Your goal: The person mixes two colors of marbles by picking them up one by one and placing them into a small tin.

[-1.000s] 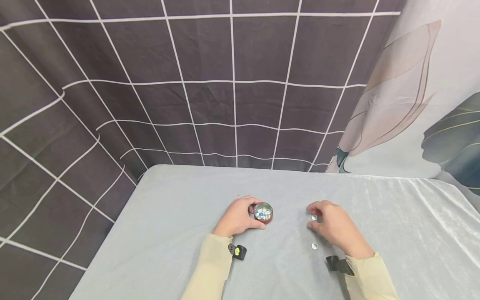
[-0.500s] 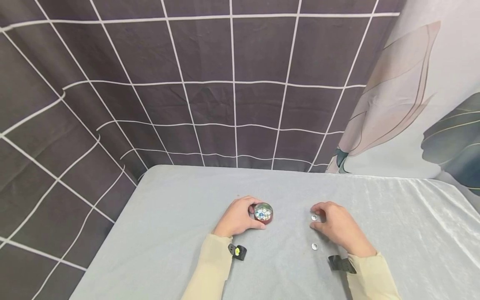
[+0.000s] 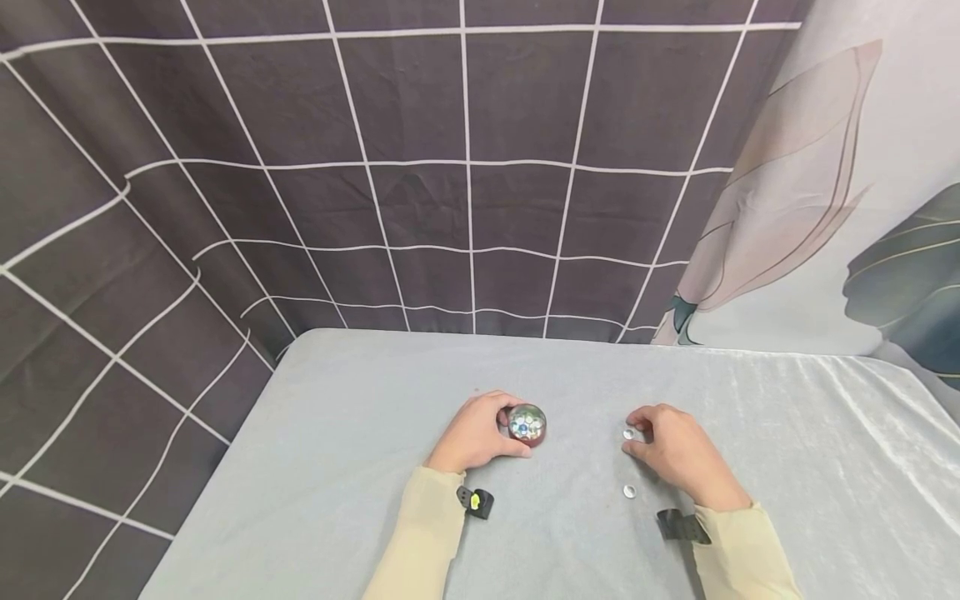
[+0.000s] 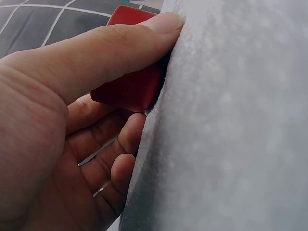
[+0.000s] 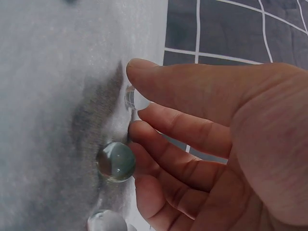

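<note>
- Underneath everything, pale grey, velvety cloth [image 3: 345,450].
- Left hand [image 3: 474,433], grasping a round, red container [image 4: 130,92] of shiny balls [image 3: 527,425] on the cloth.
- Right hand [image 3: 671,446], slack, thumb and forefinger straddling a clear, glassy ball [image 3: 628,434]; contact unclear.
- Near it, a second ball [image 3: 629,492].

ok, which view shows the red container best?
Head: it looks into the red container from above, showing the marbles inside and the left hand gripping its side. Left wrist shows just its red outer wall, partly covered by that hand. Right wrist doesn't clearly show it.
</note>
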Tool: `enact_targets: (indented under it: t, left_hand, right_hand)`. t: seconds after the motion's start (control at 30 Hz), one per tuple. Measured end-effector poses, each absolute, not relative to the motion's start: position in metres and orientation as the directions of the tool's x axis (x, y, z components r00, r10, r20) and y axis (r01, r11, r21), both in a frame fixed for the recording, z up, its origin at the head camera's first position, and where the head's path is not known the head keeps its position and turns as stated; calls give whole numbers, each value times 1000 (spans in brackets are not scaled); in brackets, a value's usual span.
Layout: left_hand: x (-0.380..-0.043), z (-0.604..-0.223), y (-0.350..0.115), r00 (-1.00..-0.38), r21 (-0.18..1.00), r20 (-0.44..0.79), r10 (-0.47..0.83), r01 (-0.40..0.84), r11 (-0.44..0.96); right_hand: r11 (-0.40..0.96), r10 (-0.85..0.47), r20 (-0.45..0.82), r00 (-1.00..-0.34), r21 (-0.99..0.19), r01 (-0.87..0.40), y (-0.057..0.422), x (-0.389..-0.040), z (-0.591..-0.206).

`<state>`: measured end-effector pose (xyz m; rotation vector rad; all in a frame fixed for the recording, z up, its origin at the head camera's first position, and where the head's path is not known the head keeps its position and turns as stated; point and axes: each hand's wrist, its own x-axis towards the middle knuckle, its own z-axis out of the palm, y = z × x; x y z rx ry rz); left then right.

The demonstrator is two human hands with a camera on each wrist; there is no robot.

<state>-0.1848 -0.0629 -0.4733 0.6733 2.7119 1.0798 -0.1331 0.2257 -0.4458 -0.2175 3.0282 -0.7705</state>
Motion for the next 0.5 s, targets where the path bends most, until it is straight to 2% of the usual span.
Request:
enact_targets:
  t: [0.5]
  left_hand:
    - [-185, -472, -62, -890, 681, 31, 455, 352, 643]
  right_hand:
    - [873, -113, 20, -993, -475, -109, 224, -134, -448]
